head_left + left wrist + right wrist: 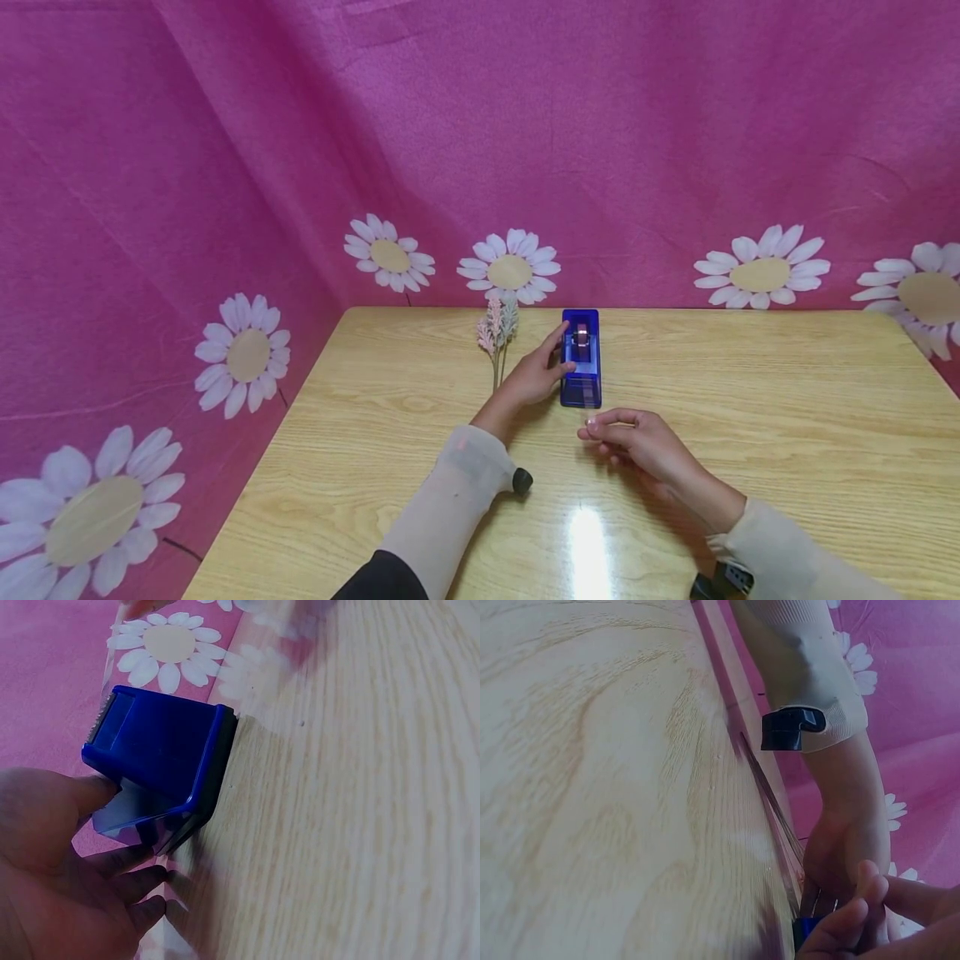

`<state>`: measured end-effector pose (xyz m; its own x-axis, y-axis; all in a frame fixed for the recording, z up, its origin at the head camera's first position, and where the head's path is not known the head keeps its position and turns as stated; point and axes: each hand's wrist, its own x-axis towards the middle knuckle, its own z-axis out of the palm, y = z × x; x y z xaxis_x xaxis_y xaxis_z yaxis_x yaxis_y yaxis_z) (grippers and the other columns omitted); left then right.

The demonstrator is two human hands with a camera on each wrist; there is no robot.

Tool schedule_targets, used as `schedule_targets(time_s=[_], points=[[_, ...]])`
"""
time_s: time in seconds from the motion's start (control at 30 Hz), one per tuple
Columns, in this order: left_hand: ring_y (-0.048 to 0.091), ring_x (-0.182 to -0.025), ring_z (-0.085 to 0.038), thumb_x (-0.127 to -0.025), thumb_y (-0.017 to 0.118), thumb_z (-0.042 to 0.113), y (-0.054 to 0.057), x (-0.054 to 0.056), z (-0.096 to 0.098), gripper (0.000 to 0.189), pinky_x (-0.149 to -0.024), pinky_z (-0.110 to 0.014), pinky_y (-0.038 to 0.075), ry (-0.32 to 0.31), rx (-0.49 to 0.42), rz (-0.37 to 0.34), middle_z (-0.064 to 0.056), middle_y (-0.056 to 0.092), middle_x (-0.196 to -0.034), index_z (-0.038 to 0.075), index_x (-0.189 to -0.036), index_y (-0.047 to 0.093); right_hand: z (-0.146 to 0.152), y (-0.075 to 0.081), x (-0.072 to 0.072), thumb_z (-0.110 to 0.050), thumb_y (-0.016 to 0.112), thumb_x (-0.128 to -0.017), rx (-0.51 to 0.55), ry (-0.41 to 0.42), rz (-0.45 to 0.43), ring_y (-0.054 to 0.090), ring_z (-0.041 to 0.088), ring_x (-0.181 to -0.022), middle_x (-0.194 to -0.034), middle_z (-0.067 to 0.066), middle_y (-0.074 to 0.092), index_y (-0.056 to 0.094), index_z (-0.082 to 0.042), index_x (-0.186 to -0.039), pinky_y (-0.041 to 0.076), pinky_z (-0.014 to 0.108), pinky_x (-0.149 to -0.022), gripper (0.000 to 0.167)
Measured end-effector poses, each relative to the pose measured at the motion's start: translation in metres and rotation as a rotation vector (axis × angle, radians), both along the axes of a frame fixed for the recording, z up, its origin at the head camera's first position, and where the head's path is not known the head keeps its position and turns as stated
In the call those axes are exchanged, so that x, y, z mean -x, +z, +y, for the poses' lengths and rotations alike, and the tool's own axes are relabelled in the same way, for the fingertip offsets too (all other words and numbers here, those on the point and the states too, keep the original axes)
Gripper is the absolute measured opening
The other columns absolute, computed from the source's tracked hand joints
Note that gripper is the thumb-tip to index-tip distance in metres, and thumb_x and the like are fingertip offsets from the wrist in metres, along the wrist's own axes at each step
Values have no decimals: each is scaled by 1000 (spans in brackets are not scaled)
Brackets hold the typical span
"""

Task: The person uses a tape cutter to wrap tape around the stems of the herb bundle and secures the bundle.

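A blue tape dispenser (pixel 592 362) stands on the wooden table, its roll showing inside. My left hand (pixel 531 377) grips it from the left side. In the left wrist view the thumb lies on the dispenser (pixel 161 742) while the other fingers are at its lower side, and the toothed cutter edge (pixel 100 720) shows. Just in front of the dispenser, my right hand (pixel 652 446) pinches the end of a clear strip of tape (pixel 588 406) between thumb and forefinger. That strip stretches from the dispenser to the fingertips. The right wrist view shows the pinching fingertips partly covering the dispenser (pixel 804 930).
Artificial flower sprigs (pixel 495 329), pink and grey-green, lie left of the dispenser, with the left forearm beside their stems. A pink cloth (pixel 600 150) with white daisies hangs behind the wooden table (pixel 750 400) and along its left side. Black devices sit at both sleeves.
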<state>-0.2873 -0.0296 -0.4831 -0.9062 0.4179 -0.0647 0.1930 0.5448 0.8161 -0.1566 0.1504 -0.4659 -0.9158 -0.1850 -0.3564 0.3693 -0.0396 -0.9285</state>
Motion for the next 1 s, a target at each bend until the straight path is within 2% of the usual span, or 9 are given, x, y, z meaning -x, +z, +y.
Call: schedule_targets(time_s=[0.23, 0.5, 0.73, 1.0], points=[[40, -149, -29, -105, 60, 32, 2, 1, -4, 71, -123, -48, 29, 9, -18, -27, -9, 41, -163, 40, -165, 21, 0, 0, 1, -13, 67, -101, -4, 3, 0, 64, 8, -75, -100, 3, 79, 69, 1, -113, 52, 25, -64, 19], [39, -149, -33, -104, 62, 33, 14, -3, -15, 74, -121, -50, 31, 12, -82, -84, -13, 34, -166, 40, -165, 20, 1, -2, 1, -13, 66, -101, -1, 14, 15, 67, 8, -77, -99, 3, 80, 70, 2, -113, 52, 25, -65, 19], [33, -151, -37, -105, 61, 28, 20, 1, -26, 73, -120, -52, 33, 8, -76, -37, -16, 33, -166, 34, -166, 20, 2, -3, 1, -13, 67, -101, 10, 16, 23, 68, 8, -77, -98, 3, 80, 71, 2, -111, 52, 25, -66, 18], [28, -153, -38, -105, 62, 31, 25, -2, -44, 74, -119, -55, 33, 16, -133, -49, -17, 31, -166, 31, -166, 21, 2, -3, 0, -13, 66, -101, 10, 19, 28, 71, 9, -81, -99, 3, 79, 71, 1, -112, 53, 24, -66, 19]])
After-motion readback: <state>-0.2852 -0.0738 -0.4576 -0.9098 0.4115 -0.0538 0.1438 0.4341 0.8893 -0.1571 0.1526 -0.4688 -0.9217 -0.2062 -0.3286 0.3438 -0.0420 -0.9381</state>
